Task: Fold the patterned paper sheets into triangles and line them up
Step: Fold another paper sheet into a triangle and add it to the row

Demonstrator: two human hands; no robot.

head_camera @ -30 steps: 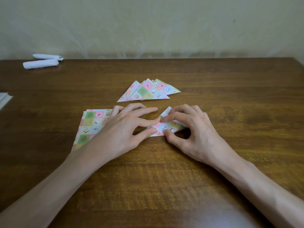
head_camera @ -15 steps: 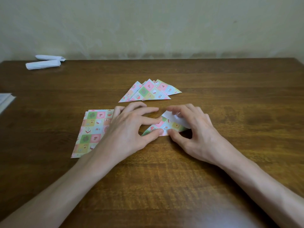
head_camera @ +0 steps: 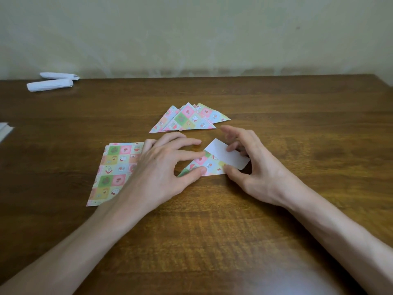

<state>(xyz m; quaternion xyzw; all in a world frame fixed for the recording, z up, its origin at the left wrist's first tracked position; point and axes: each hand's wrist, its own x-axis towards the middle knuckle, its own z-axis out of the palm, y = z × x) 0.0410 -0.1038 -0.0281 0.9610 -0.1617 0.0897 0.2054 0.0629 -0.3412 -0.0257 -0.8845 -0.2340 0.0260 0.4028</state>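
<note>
Left hand (head_camera: 161, 167): spread nearly flat at centre frame. Its index finger and thumb are pressed on the patterned left part of the half-folded sheet (head_camera: 203, 165), and nothing is gripped.
Right hand (head_camera: 257, 167): loosely curled at centre right. The sheet's right end is pinched, thumb at the lower corner and a fingertip on the white flap (head_camera: 225, 154).
Sheet, place: on the table (head_camera: 212, 231) between both hands, just below the frame's centre.
Risk, slip: if the left fingers are lifted early, the sheet may be dragged by the right hand and the crease skewed.
Risk, misfold: the flap may be creased off the edge, leaving a white strip exposed.
Risk, neighbours: the flat stack (head_camera: 114, 167), partly under the left hand, may be nudged out of square.
Sheet, axis: long axis left to right, rising slightly to the right.
Sheet, pointing: sharp tip toward the lower left, by the left thumb.
Folded triangles (head_camera: 187, 120): overlapped above centre with apexes toward the top of the frame, and they could be disturbed when this one is added.
White rolls (head_camera: 51, 84): upper left, well apart.
</note>
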